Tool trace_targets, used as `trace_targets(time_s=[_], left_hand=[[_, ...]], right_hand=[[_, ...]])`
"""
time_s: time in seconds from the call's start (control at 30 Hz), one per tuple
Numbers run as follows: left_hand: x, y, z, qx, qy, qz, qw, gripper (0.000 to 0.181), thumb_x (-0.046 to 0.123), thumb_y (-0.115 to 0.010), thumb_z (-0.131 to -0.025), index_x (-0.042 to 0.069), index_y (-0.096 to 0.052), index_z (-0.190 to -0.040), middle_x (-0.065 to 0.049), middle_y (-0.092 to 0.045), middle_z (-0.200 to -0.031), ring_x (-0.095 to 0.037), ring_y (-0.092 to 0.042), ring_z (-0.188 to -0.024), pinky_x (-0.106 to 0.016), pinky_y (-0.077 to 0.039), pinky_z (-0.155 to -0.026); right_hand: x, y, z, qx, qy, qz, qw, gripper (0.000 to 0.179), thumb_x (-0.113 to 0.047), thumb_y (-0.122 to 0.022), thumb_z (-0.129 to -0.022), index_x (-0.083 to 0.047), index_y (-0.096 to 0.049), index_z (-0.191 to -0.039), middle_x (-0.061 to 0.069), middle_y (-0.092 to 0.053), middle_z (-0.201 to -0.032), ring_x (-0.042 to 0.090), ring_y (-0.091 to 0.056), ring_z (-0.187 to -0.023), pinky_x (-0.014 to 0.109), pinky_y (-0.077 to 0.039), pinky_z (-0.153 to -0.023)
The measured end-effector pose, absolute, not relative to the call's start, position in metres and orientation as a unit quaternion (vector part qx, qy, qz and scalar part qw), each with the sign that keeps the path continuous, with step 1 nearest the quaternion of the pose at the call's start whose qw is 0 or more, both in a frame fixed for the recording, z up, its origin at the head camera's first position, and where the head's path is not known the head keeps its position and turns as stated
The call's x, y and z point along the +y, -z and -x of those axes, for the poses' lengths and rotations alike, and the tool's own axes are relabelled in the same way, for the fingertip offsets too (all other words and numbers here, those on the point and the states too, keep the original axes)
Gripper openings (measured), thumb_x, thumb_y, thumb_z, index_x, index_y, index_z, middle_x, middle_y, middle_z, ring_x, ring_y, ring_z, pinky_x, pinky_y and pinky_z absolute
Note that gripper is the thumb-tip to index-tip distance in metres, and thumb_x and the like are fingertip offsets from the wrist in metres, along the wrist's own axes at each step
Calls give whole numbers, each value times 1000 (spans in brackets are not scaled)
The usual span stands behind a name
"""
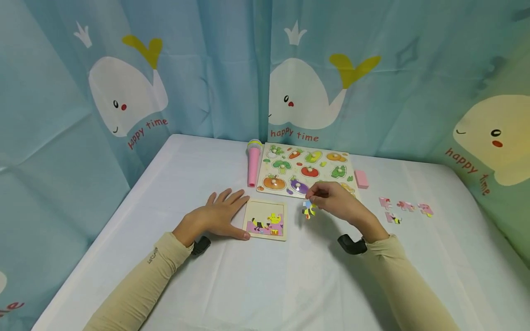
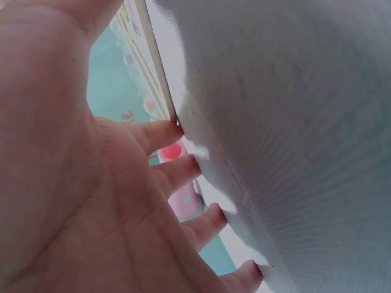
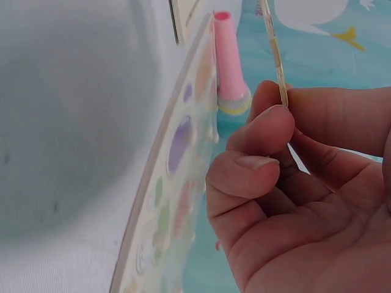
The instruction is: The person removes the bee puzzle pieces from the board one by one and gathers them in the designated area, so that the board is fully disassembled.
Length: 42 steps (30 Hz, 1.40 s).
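Note:
My right hand (image 1: 337, 202) pinches a puzzle piece (image 1: 308, 209) between thumb and fingertips, held up to the right of the puzzle tray. The piece is blue, yellow and black; the right wrist view shows it edge-on as a thin wooden piece (image 3: 275, 49). With fingers spread, my left hand (image 1: 219, 215) rests on the table, its thumb and index finger at the left edge of the square wooden puzzle tray (image 1: 265, 208). Pink, yellow and black pieces (image 1: 267, 225) fill the tray's lower part, and its upper part shows bare wood.
Several loose puzzle pieces (image 1: 406, 206) lie on the right side of the table. Behind the tray lies a vegetable peg board (image 1: 285, 158), flanked by a pink toy microphone (image 1: 253, 165) and a pink block (image 1: 361, 179). Whale-print curtains (image 1: 232, 69) hang around the table.

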State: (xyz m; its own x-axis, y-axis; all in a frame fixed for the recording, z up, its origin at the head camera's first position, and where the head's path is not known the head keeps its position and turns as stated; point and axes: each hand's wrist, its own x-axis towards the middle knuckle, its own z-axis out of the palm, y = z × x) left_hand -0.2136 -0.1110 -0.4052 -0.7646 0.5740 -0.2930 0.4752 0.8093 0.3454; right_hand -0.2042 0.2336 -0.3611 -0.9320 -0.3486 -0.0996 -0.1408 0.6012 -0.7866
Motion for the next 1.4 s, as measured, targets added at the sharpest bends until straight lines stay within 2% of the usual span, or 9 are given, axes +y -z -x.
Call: trace_targets(time_s=[0.4,1.13,1.4], left_hand=[[-111,404,213,931,-122,-282,199,114,65,-78,-90,11,-21,-172,-12,-13,-179,-41,-5,-163,-69,-4,-125],[-111,406,214,932,-122,-280,197,114,67,-77,-90,11,-21,-172,-11,-12,-179,-41,-5,-163,-69,-4,-124],[-111,403,213,932,-118,-278,201,114,66,-78,-90,12,-21,-173,-11,-12,-179,-41,-4,-163,-69,-3,-125]], right_hand=[[263,350,197,894,415,137,98,12,-4,-60,-107,2,-68,-112,8,-66,-92,23,-56,-84,30,-48,-69],[311,351,185,897,417,118,83,13,0,-56,-108,7,-64,-115,10,-61,-91,28,-56,-78,33,-49,-66],[330,353,178,898,419,113,70,15,0,-55,-109,9,-63,-118,8,-60,-89,24,-56,-75,32,-47,-64]])
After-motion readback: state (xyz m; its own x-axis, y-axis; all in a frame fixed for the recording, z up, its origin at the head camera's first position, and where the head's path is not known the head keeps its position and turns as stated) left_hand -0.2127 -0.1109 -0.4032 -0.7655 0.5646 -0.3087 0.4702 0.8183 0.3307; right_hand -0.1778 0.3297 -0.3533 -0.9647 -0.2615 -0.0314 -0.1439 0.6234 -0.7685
